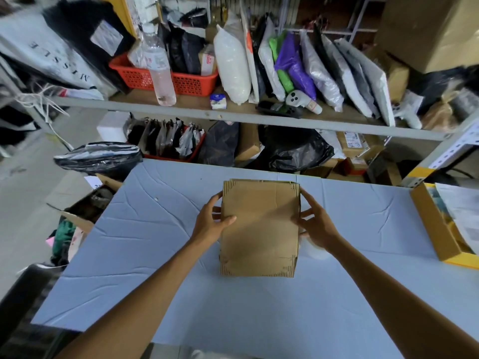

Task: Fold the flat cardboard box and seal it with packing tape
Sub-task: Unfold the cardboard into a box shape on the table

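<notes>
Barely started, by the look of it. The cardboard box (259,229) is held up over the middle of the blue-grey table (155,255), tilted toward the camera, with its lower edge near or on the tabletop; contact cannot be told. One broad brown panel is shown. A little thickness is seen along the top edge, so the box is judged flat or only slightly opened. No flaps are seen folded in, and no tape is seen on any seam.

The left edge is gripped by the left hand (211,224), with the thumb laid on the front face and the fingers spread behind. The right edge is gripped by the right hand (315,224) in the same way, thumb on the front and fingers spread along the side.

A pale blurred thing (315,251) lies on the table under the right wrist. It cannot be identified, so no packing tape is confirmed in view.

Left to do, as judged: the box is to be squared up, the flaps closed, the tape found and the seam sealed.
</notes>
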Demonstrator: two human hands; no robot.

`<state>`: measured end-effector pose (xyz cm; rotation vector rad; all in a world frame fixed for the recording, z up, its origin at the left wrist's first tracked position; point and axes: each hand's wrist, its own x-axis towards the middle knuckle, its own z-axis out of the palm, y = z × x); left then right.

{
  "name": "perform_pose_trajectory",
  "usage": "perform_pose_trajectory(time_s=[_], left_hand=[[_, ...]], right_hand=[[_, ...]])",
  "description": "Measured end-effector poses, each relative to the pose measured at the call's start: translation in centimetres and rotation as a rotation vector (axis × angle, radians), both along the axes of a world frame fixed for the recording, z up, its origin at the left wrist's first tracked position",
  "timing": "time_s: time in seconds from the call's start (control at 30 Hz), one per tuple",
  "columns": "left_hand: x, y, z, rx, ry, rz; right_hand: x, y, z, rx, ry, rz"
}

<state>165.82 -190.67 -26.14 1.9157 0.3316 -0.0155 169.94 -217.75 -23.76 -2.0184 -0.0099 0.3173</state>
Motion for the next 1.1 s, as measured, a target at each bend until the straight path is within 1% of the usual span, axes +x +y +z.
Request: perform_pose_trajectory(time_s=[0.17, 0.33, 0.5, 0.67, 0.8, 1.0, 1.1], left_hand=[[0.1, 0.5, -0.5, 0.016, -0.021, 0.001], [-0.7, 0.4, -0.8, -0.055, -0.021, 0.03], [-1.2, 0.0, -0.9, -0.154, -0.028, 0.111], [-1.9, -0.1, -0.2, -0.193, -0.059, 0.145], [-1.9, 0.1, -0.2, -0.178, -0.081, 0.129], [-1.4, -0.2, 0.1, -0.265, 0.01, 0.089], [-0.7, -1.0, 0.9, -0.278, 0.012, 0.064]], right_hand=[[-0.4, 0.5, 0.4, 0.068, -0.02, -0.008], [-1.0, 0.8, 0.1, 0.005, -0.016, -0.016], [-2.2, 1.0, 0.5, 0.104, -0.003, -0.087], [-2.7, 1.4, 0.4, 0.105, -0.01, -0.144], [-2.7, 1.4, 0.3, 0.092, -0.008, -0.165], [-2.2, 0.6, 0.2, 0.174, 0.015, -0.214], [-2.0, 0.3, 0.5, 0.152, 0.003, -0.252]])
